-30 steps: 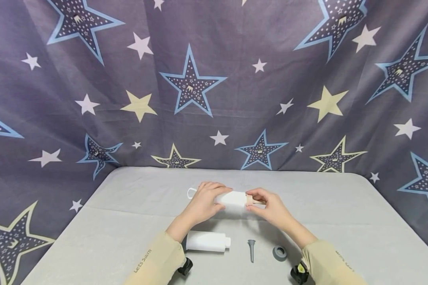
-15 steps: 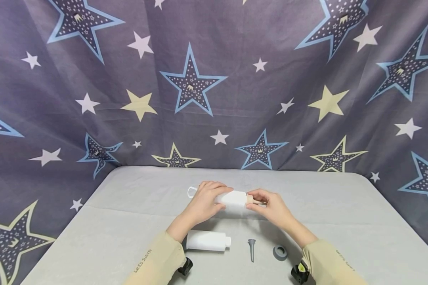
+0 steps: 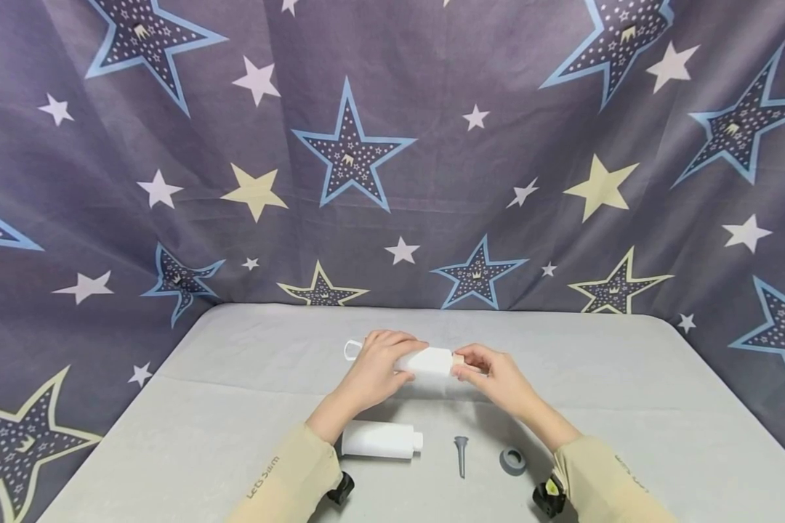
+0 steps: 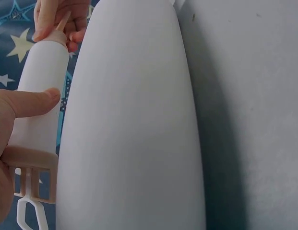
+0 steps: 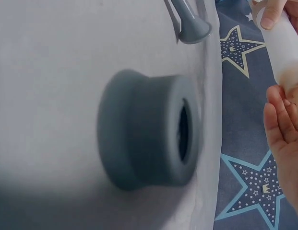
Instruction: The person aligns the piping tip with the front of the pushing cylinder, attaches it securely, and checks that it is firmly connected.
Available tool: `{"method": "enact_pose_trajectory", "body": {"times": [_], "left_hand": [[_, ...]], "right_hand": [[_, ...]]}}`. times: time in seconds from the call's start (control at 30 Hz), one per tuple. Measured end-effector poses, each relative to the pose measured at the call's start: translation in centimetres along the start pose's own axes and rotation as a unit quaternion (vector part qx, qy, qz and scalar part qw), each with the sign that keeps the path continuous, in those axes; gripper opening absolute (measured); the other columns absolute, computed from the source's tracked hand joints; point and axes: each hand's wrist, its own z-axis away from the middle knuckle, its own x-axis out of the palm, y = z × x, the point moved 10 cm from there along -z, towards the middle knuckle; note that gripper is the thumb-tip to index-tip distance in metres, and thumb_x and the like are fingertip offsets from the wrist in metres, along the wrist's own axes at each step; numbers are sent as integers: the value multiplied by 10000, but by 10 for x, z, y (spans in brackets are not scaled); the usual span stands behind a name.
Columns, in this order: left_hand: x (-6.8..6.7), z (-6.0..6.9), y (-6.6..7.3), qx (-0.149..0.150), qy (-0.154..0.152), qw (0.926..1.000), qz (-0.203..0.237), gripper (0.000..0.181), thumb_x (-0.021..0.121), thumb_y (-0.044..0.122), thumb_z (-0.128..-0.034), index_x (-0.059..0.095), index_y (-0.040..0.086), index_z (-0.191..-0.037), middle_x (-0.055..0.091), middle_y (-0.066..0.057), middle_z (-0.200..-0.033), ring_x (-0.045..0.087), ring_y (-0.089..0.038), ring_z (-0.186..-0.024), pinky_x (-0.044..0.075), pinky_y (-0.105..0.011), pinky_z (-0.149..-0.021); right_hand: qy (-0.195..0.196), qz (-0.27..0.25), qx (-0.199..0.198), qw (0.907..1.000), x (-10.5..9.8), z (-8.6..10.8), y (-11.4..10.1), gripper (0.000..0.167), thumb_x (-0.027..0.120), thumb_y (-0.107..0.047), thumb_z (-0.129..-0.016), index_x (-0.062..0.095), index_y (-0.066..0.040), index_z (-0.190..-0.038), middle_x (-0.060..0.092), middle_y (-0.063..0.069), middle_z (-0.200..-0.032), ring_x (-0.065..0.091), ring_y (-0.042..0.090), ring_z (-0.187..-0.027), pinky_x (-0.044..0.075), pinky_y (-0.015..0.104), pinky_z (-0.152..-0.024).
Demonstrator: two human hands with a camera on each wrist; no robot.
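My left hand (image 3: 374,372) grips a white bottle (image 3: 433,361) lying sideways above the table, its thumb along the side. A beige open-framed piece (image 4: 31,160) sits at the bottle's left end, with a white loop (image 3: 352,350) sticking out beyond it. At the other end, my right hand (image 3: 498,378) pinches a beige cap (image 4: 56,37) between thumb and fingers; the cap sits against the bottle. From the cap a thin beige nozzle (image 4: 64,21) points out among the right fingers. In the right wrist view the cap is partly cut off by the frame edge.
A second white bottle (image 3: 378,440) with a narrow neck lies below the left forearm. To its right lie a slim grey nozzle (image 3: 461,456) and a grey ring-shaped cap (image 3: 513,461). A star-patterned curtain (image 3: 399,181) hangs behind the grey-covered table (image 3: 235,407).
The right fingers have shifted slightly around the beige cap, and less of the nozzle shows in the head view. The left hand and the bottle stay almost in place.
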Motion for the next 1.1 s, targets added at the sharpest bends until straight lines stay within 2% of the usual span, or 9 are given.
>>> {"method": "enact_pose_trajectory", "body": {"times": [0.1,0.27,0.33,0.43,0.57,0.67,0.77,0.93,1.1], "left_hand": [[1,0,0,16,-10,10000,-67,498,761,172,-690,612,201,-1164,614,37,-1135,530,-138,-1061,328,-348,-960],[1,1,-1,3,-35,10000,-15,495,760,164,-689,613,195,-1161,615,28,-1137,530,-146,-1060,328,-354,-961],[2,2,-1,-4,-52,10000,15,491,758,164,-691,614,191,-1159,615,25,-1137,531,-150,-1059,331,-355,-956],[2,3,-2,-9,-81,10000,-14,482,751,181,-698,614,193,-1161,614,31,-1140,531,-144,-1061,336,-347,-948],[2,4,-2,-22,-81,10000,-22,482,748,183,-698,614,195,-1161,613,35,-1142,530,-141,-1068,338,-346,-949],[2,3,-1,-46,-88,9999,29,483,749,181,-699,613,195,-1162,612,37,-1143,529,-142,-1068,334,-351,-954],[2,3,-1,-94,-96,9998,111,487,753,179,-700,610,196,-1166,610,39,-1144,529,-141,-1068,329,-353,-962],[1,3,-1,-164,-49,9996,208,491,757,179,-698,612,197,-1167,614,38,-1135,534,-139,-1064,326,-352,-971],[-2,3,-1,-166,-11,9997,204,484,754,188,-701,614,199,-1164,613,35,-1138,533,-139,-1065,327,-353,-973]], "right_hand": [[-167,-115,-6,9998,2,0,1,238,590,-149,-872,600,-4,-1061,652,114,-830,638,256,-748,493,223,-658],[-315,-253,17,9992,5,-1,7,251,572,-166,-887,592,-2,-1075,649,129,-835,632,344,-775,504,239,-669],[-334,-195,10,9993,7,-3,17,287,579,-202,-884,582,-27,-1111,656,103,-869,642,305,-814,511,257,-708],[-260,-76,-108,9996,8,-5,31,385,628,-267,-846,551,-87,-1177,650,76,-1007,635,237,-912,505,284,-800],[-17,3,-436,9990,3,-6,31,502,723,-249,-760,535,-112,-1205,604,59,-1152,604,186,-974,481,332,-872],[157,63,-705,9974,0,-5,26,462,750,-209,-729,578,-106,-1145,620,35,-1095,608,166,-938,489,333,-858],[331,163,-785,9962,-2,-4,24,379,750,-193,-727,617,-113,-1073,644,21,-1027,627,168,-919,499,313,-840],[528,44,-539,9971,-5,-4,27,327,756,-203,-719,642,-133,-1018,675,19,-985,651,181,-917,509,261,-803],[484,-72,-418,9979,-5,-4,26,331,748,-239,-727,653,-125,-1022,682,26,-982,655,173,-911,511,233,-779]]}}
